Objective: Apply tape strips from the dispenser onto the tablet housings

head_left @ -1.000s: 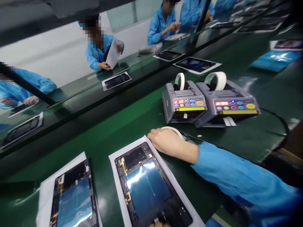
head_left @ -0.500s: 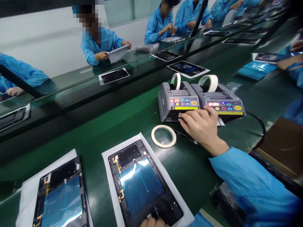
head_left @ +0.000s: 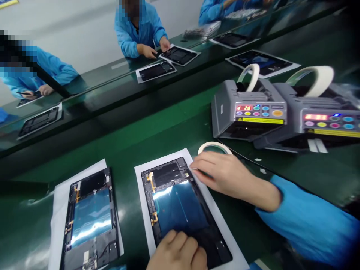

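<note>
An opened tablet (head_left: 182, 206) with a blue film-covered battery lies on a white sheet (head_left: 222, 225) in front of me. My left hand (head_left: 180, 251) is curled over the tablet's lower end, its fingertips hidden. My right hand (head_left: 225, 172) pinches at the tablet's upper right edge, with a small pale bit like a piece of tape at the fingertips. Behind that hand a tape roll (head_left: 213, 145) lies flat, partly covered. Two grey tape dispensers, the left one (head_left: 247, 112) and the right one (head_left: 317, 112), stand beyond; cut strips (head_left: 317, 145) stick out of the right one.
A second opened tablet (head_left: 91, 221) lies on paper at the left. Small white scraps (head_left: 263, 171) and a black cable are near the dispensers. Across a raised dark ledge (head_left: 112, 112), co-workers in blue sit among more tablet parts (head_left: 157, 71).
My right hand has left the left dispenser's outlet and come to the tablet's upper right edge. My left hand shows more fully over the tablet. The view has turned left and down.
</note>
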`<action>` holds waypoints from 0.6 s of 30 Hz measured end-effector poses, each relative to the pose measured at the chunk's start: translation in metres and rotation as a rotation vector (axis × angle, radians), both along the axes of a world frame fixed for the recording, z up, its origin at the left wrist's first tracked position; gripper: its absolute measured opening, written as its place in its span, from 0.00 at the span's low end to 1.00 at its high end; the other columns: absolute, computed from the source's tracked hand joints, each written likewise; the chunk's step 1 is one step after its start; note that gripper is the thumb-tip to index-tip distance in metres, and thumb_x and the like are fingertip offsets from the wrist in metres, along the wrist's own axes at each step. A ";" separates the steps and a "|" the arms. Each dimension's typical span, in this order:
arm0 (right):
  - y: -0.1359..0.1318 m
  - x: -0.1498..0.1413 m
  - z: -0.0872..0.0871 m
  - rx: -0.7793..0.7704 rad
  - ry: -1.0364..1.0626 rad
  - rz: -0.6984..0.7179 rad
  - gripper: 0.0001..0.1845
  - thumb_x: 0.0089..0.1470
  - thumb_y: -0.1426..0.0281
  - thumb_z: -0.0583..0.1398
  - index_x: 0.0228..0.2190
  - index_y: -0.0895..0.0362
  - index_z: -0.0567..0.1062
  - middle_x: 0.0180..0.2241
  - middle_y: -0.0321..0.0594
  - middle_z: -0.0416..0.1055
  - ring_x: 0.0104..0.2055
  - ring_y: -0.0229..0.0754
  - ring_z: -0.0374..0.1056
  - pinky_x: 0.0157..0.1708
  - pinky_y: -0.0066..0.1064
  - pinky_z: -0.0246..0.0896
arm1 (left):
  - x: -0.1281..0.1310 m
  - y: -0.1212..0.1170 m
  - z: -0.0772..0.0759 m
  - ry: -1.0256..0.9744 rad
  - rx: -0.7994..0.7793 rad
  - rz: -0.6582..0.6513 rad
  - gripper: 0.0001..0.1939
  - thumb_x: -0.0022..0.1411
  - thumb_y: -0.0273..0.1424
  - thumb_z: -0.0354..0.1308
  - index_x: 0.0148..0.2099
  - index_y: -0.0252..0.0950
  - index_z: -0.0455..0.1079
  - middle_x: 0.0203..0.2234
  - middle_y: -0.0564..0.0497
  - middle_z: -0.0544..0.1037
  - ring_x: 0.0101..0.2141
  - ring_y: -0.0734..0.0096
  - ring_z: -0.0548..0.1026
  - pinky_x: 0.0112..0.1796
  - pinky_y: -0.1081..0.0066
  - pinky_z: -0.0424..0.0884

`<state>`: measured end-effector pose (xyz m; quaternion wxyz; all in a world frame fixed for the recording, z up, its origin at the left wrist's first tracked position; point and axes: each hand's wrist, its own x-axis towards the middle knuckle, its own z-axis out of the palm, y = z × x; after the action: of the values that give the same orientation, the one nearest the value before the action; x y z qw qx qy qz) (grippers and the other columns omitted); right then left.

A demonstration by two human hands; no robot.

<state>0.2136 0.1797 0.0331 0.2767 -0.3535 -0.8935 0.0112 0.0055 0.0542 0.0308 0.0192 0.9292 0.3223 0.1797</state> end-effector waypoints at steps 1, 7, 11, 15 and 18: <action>0.005 -0.008 -0.008 -0.048 -0.008 0.026 0.10 0.61 0.72 0.53 0.34 0.57 0.74 0.33 0.38 0.73 0.34 0.36 0.69 0.32 0.28 0.60 | -0.001 0.007 0.007 0.031 -0.056 0.036 0.14 0.69 0.28 0.42 0.31 0.36 0.64 0.21 0.55 0.68 0.21 0.71 0.67 0.23 0.70 0.63; 0.018 -0.011 -0.046 -0.214 0.135 0.081 0.10 0.61 0.73 0.53 0.38 0.58 0.74 0.35 0.40 0.74 0.35 0.36 0.69 0.35 0.28 0.64 | 0.007 0.064 0.017 0.157 -0.289 0.329 0.05 0.62 0.31 0.56 0.33 0.36 0.66 0.27 0.51 0.71 0.28 0.64 0.72 0.27 0.67 0.70; 0.018 -0.003 -0.043 -0.181 0.078 0.121 0.12 0.62 0.71 0.52 0.38 0.58 0.75 0.34 0.42 0.74 0.35 0.39 0.68 0.37 0.34 0.63 | 0.016 0.095 -0.003 0.134 -0.275 0.454 0.07 0.60 0.31 0.60 0.32 0.35 0.66 0.26 0.51 0.71 0.28 0.64 0.72 0.27 0.67 0.70; 0.022 0.001 -0.042 -0.202 0.053 0.173 0.14 0.62 0.69 0.51 0.38 0.58 0.76 0.34 0.43 0.72 0.35 0.41 0.66 0.39 0.37 0.63 | 0.022 0.106 -0.014 0.063 -0.298 0.465 0.06 0.59 0.31 0.60 0.32 0.36 0.67 0.26 0.52 0.71 0.28 0.64 0.72 0.27 0.66 0.69; 0.022 0.003 -0.044 -0.219 0.030 0.186 0.15 0.61 0.69 0.51 0.40 0.58 0.77 0.35 0.44 0.72 0.38 0.42 0.66 0.42 0.40 0.64 | 0.023 0.107 -0.015 0.016 -0.319 0.452 0.05 0.62 0.28 0.55 0.32 0.36 0.68 0.25 0.52 0.71 0.28 0.65 0.71 0.28 0.67 0.67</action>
<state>0.2168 0.2019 -0.0107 0.2477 -0.2971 -0.9115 0.1395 0.0283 0.1610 0.0155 0.1221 0.8203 0.5460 0.1190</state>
